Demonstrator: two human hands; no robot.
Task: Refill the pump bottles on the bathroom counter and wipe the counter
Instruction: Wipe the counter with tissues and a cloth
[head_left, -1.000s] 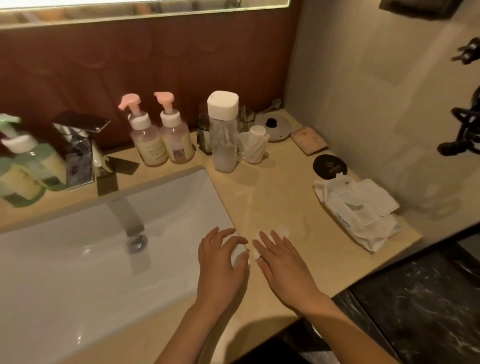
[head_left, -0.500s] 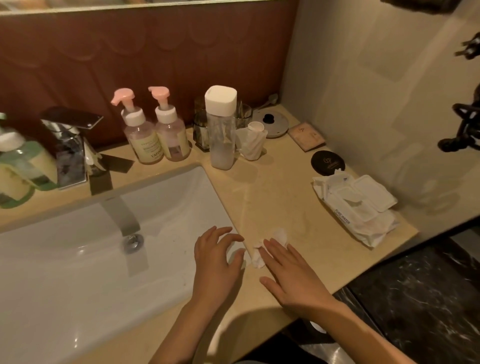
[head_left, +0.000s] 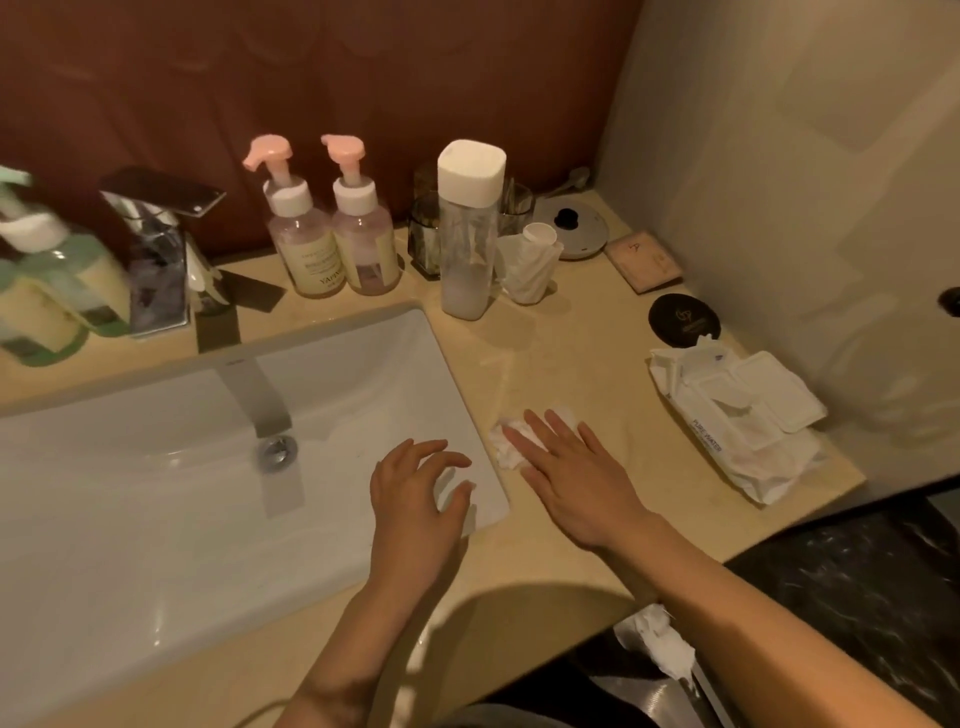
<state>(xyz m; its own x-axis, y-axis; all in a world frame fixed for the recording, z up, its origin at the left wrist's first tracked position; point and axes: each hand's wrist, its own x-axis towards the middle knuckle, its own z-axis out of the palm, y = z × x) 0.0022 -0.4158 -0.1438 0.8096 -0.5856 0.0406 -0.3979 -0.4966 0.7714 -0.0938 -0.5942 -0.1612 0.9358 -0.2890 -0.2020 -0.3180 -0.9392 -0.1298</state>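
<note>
Beige counter (head_left: 597, 364) beside white sink (head_left: 156, 519), my right hand (head_left: 576, 478) flat, fingers spread, pressing white wipe (head_left: 506, 447), left hand (head_left: 415, 493) loosely curled, empty, over sink's near-right corner, pink pump bottles (head_left: 332, 234) far, by the wall.

Two bare forearms come up from the bottom edge, each ending in an uncovered hand: the left hand (head_left: 415, 499) and the right hand (head_left: 576, 478). No sleeve covers either arm as far back from the fingers as the view reaches (the elbows are cut off by the frame). Behind the fingers, the knuckles and wrists carry no ring, watch or band. The fingers (head_left: 540, 431) of the right hand are slender, with short plain nails. The left thumb's nail is short and unpainted too.
</note>
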